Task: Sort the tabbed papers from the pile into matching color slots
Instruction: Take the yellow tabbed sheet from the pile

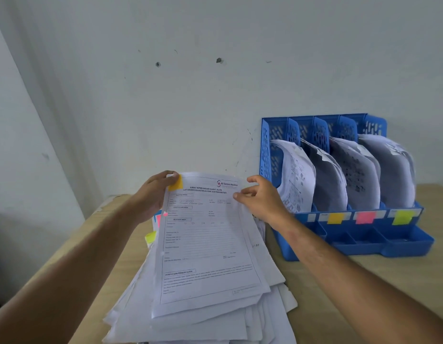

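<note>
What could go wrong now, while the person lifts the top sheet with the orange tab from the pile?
1. The pile is fanned out and uneven, so lifting the top sheet may drag loose papers off the table.
2. The orange label and the pink label on the blue rack sit side by side, so the sheet's orange tab might go into the wrong slot.

Left arm: bare forearm reaches forward from the lower left.
Left hand (pixel 154 194): raised, fingers curled, thumb on top pinching.
Right arm: bare forearm reaches in from the lower right.
Right hand (pixel 264 201): raised, thumb and forefinger pinching, other fingers loosely curled.
</note>
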Available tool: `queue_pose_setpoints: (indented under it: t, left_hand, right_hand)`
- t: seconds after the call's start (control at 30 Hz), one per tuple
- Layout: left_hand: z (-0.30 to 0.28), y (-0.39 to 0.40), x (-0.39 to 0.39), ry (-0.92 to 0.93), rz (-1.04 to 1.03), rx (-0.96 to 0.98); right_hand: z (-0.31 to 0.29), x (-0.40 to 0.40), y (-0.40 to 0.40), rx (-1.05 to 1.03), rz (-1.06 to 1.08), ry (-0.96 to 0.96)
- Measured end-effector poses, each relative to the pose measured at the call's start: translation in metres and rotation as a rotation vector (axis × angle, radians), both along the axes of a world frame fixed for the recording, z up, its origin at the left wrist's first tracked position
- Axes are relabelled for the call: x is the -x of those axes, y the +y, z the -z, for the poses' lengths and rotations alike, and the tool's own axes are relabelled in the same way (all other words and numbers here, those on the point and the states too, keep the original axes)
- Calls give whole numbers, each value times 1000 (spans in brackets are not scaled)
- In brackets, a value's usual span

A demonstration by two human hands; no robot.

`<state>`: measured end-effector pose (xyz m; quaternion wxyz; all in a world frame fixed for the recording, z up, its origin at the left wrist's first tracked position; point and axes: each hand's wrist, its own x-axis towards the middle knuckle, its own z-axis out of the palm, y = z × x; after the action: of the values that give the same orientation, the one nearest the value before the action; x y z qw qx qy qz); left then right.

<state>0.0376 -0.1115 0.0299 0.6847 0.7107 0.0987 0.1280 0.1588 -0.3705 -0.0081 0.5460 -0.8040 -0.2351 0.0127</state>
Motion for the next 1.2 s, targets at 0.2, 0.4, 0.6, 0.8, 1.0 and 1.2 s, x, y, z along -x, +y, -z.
queue_pose_setpoints:
  t: [0.2,0.4,0.6,0.8,1.0,1.2]
  left_hand:
    - [-5,-8,3,-23,5,34]
    - [1,-2,10,78,-28,-65]
    - [12,9,16,96,-43,-112]
    - [10,10,16,-27,-11,-25]
    - [-2,-3,8,-147,-55,62]
    - [-44,-38,-19,-334,-285,-81]
  right_hand:
    - [-2,1,8,53,-22,12]
    - [14,-6,19,71,-32,129]
    - [31,-12,19,163,53,19]
    - [14,-1,22,-71,72,81]
    - [-8,15,8,-215,-325,444]
    - [-28,18,-27,-264,-341,369]
